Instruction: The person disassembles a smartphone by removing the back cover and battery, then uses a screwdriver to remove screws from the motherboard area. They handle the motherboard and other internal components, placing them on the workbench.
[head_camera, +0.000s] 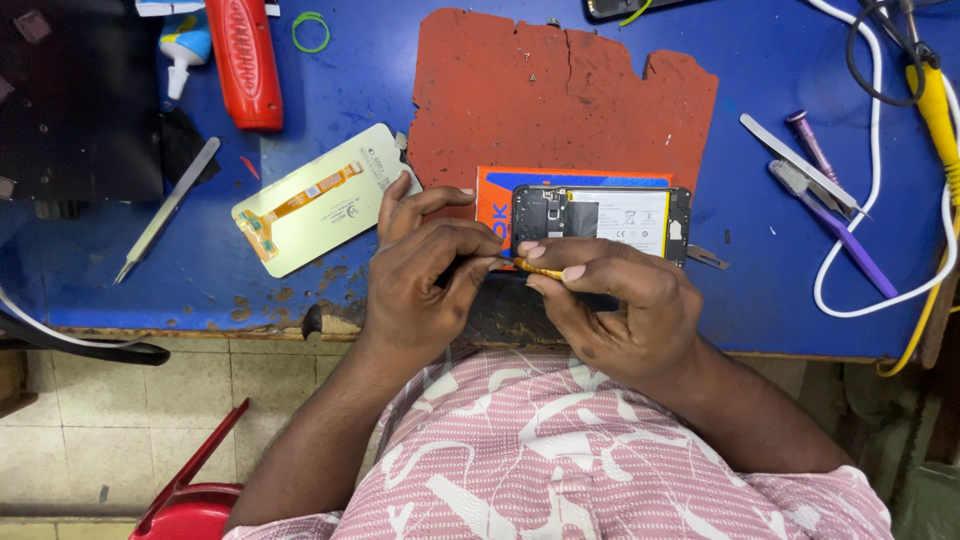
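Note:
An opened phone (601, 220) with its back removed lies on an orange box (492, 200) at the near edge of a torn red mat (560, 90). Its battery and black board show. My left hand (425, 270) and my right hand (610, 305) meet just below the phone's left end. Between their fingertips they pinch a thin orange-yellow strip (540, 268), likely a flex ribbon. Both hands rest over the blue table's front edge.
A pale display panel (320, 195) with an orange ribbon lies left of my hands. Further left are metal tweezers (165, 210), a red tool (245, 60) and a green ring (310, 30). At right lie a metal spudger (795, 160), purple tools (850, 240), white and yellow cables (940, 120).

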